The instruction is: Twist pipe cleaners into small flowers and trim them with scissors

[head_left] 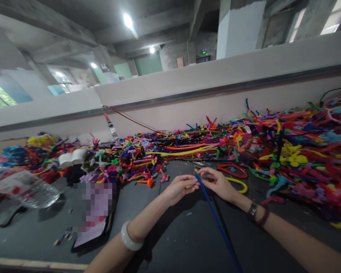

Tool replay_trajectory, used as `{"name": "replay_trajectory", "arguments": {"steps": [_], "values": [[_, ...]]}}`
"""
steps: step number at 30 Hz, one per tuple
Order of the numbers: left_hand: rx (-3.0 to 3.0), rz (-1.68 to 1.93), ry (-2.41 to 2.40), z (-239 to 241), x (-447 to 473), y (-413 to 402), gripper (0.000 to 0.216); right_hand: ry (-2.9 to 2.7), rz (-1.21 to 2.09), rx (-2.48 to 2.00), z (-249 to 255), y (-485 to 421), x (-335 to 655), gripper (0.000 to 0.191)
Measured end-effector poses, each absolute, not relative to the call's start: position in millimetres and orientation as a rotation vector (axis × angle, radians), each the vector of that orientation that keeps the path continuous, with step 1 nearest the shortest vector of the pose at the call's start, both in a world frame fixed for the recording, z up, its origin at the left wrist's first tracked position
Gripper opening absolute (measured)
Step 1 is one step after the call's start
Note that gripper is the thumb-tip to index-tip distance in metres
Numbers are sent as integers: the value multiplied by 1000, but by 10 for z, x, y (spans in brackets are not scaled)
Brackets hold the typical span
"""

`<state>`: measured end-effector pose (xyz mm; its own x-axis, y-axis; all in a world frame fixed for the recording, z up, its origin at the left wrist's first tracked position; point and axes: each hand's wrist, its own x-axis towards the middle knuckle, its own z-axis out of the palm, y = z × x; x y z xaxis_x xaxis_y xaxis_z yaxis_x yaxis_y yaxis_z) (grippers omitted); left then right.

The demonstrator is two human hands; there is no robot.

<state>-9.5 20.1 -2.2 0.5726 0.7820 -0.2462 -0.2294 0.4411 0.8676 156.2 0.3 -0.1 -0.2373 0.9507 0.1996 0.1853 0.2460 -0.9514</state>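
Observation:
My left hand point(182, 188) and my right hand point(217, 184) meet above the dark grey table point(184, 239). Their fingertips pinch the upper end of a long blue pipe cleaner point(217, 223), whose lower part runs down toward me and out of the frame. A red pipe cleaner loop point(232, 171) and a yellow loop point(239, 184) lie just beyond my right hand. A white bangle point(131, 236) circles my left wrist, and a watch point(252, 211) and a dark bead bracelet point(263, 217) sit on my right.
A large heap of multicoloured pipe cleaner shapes point(287, 159) stretches along the table's far side against a low beige wall point(216, 106). Metal scissors point(199, 164) lie near it. A clear plastic bag point(25, 188) and a pixelated flat object point(98, 212) lie to the left.

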Motion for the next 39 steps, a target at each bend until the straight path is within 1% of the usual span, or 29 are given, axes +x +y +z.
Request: {"name": "replay_trajectory", "arguments": {"steps": [3,7,11,15,23,27,34,39], "values": [[807,770,682,-27,-92,226,15,-1715,959,-1056,4,-23,1559,31],[796,754,685,-22,-79,213,17,-1679,885,-1075,23,-14,1579,21],[819,694,701,-26,-72,193,16,-1624,929,-1182,40,11,1600,23],[836,738,713,-24,-72,190,18,-1649,917,-1142,32,16,1605,21],[952,799,732,-17,-81,201,26,-1563,1091,-1218,24,10,1605,27],[991,786,737,-28,-80,215,27,-1587,1081,-1206,36,-4,1607,28],[1091,810,773,-40,-69,207,26,-1509,1122,-1242,-4,27,1602,27],[1258,735,784,-52,-66,192,27,-1539,1197,-1195,-46,68,1628,24]]}}
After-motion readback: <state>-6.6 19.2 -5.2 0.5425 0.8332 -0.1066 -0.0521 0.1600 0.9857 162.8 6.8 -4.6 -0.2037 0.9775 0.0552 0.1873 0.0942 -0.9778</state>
